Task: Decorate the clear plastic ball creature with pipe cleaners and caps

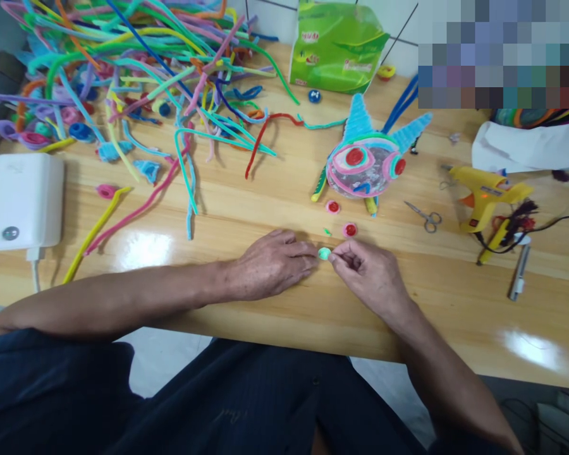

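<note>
A small light-green coiled disc [324, 253], apparently of pipe cleaner, is at the wooden table's surface between my two hands. My right hand [370, 273] pinches the disc's right edge between thumb and forefinger. My left hand [279, 265] rests palm down with fingers stretched out, its fingertips at the disc's left side; whether they touch it I cannot tell. Just beyond are two pink-rimmed red discs, one nearer [349, 230] and one farther [332, 206], and a tiny green scrap [327, 232]. Farther off stands a pipe-cleaner figure [363, 167] with blue pointed ears and round red-centred eyes.
Tangled pipe cleaners [146, 69] cover the back left. A white power-bank-like box [26, 201] stands at left. Small scissors [427, 218], a yellow glue gun [478, 193] with a cable, and a utility knife [520, 272] lie right. Behind is a green packet [339, 47].
</note>
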Action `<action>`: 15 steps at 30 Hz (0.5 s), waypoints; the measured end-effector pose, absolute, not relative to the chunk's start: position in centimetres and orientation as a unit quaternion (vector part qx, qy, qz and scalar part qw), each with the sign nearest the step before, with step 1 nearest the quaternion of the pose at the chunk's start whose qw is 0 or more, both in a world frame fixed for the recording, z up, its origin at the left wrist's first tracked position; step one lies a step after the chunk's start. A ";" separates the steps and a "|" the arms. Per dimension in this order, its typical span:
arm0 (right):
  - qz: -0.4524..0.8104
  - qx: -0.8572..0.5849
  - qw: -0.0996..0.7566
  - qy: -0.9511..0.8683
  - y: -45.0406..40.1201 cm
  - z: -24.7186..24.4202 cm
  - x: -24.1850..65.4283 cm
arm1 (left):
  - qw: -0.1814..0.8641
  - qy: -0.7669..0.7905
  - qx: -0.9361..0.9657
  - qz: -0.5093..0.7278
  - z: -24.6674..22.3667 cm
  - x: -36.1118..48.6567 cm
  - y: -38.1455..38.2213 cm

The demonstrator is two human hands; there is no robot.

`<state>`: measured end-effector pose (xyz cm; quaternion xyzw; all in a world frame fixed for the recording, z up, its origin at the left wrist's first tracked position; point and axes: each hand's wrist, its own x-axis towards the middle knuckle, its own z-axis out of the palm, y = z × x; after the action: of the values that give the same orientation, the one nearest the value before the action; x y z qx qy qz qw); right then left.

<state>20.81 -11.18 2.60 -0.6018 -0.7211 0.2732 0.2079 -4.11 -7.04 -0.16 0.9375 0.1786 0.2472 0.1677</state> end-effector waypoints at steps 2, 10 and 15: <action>0.269 -0.603 0.209 -0.722 -11.2 2.5 20.9 | 0.181 0.182 0.936 0.239 -0.3 -4.1 -7.1; 0.311 -0.610 0.276 -0.675 -10.7 2.6 20.9 | 0.216 0.201 0.915 0.277 -0.5 -4.1 -6.8; 0.261 -0.612 0.398 -0.632 -10.1 2.7 21.2 | 0.240 0.219 0.881 0.345 -0.7 -3.7 -6.5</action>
<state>21.18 -10.15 2.68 -0.6120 -0.6319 0.2607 0.3977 -3.72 -6.45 -0.73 0.8805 0.2187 0.3453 0.2401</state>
